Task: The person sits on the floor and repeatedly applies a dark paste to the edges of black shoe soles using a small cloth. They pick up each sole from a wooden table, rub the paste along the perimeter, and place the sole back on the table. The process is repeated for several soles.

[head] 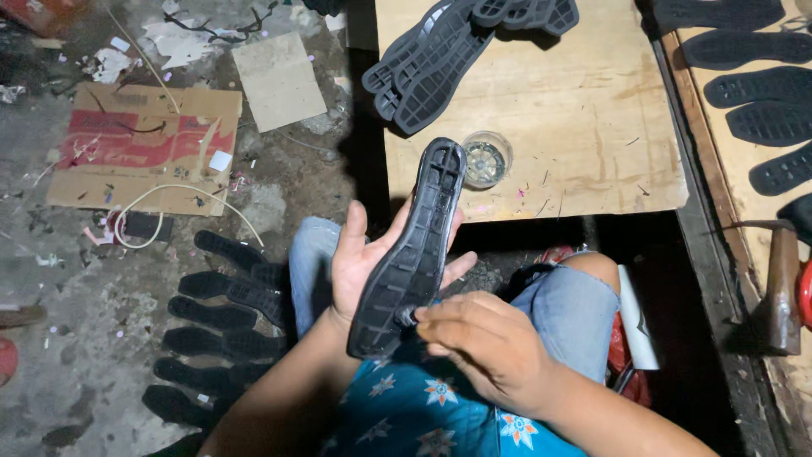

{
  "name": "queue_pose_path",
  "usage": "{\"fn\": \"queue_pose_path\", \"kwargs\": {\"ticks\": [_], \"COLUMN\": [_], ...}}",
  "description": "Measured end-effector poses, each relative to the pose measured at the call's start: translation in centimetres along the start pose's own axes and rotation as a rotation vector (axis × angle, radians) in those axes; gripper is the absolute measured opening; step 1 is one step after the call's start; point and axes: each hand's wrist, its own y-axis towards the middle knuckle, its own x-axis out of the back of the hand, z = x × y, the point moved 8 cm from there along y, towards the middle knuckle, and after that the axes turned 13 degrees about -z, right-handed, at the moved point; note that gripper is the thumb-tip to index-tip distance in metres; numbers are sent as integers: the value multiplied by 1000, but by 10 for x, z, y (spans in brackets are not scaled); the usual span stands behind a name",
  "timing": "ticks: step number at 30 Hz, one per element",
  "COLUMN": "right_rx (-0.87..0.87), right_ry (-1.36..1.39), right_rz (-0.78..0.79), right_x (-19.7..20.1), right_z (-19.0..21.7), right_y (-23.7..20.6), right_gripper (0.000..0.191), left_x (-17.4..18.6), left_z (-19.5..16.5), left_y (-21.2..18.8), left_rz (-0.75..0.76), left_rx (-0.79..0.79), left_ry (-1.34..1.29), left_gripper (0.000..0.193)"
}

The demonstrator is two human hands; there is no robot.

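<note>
My left hand holds a black rubber shoe sole from underneath, tread side up, its toe pointing away from me. My right hand pinches a small dark tool or brush tip against the heel end of the sole. What the tool is exactly I cannot tell. Both hands hover over my lap, above my jeans-clad knees.
A low wooden board ahead carries a pile of black soles and a small glass dish. More soles lie on the floor at my left and on a plank at right. A hammer rests at right. Cardboard covers the littered floor.
</note>
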Motion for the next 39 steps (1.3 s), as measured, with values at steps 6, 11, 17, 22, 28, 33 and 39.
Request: {"fn": "queue_pose_path", "kwargs": {"ticks": [6,11,17,22,28,33,39], "right_rx": [-99,87,5,-368,-1112,-1280,-1345], "right_ry": [-124,18,21,60,534,510,527], "right_rz": [-216,-18,-74,-203,-415,-462,-407], "right_x": [18,-3,9,51,81,87,111], "right_z": [-18,8,-11,-93,-278,-354,-403], "right_y": [11,3,0,-57,-168,-244,-268], "right_gripper": [14,18,13,14,24,23,23], "left_x": [-6,-4,9,13,-14,-11,-3], "left_z": [2,-11,-12,-17,0,58,155], "left_y": [14,30,36,38,66,150,311], "left_rz": [61,43,-84,-292,-319,-395,-20], "left_rx": [5,-126,-153,-227,-137,6,114], "left_ry": [28,-80,0,-29,436,962,1657], "left_gripper": [94,85,77,69,65,64,54]}}
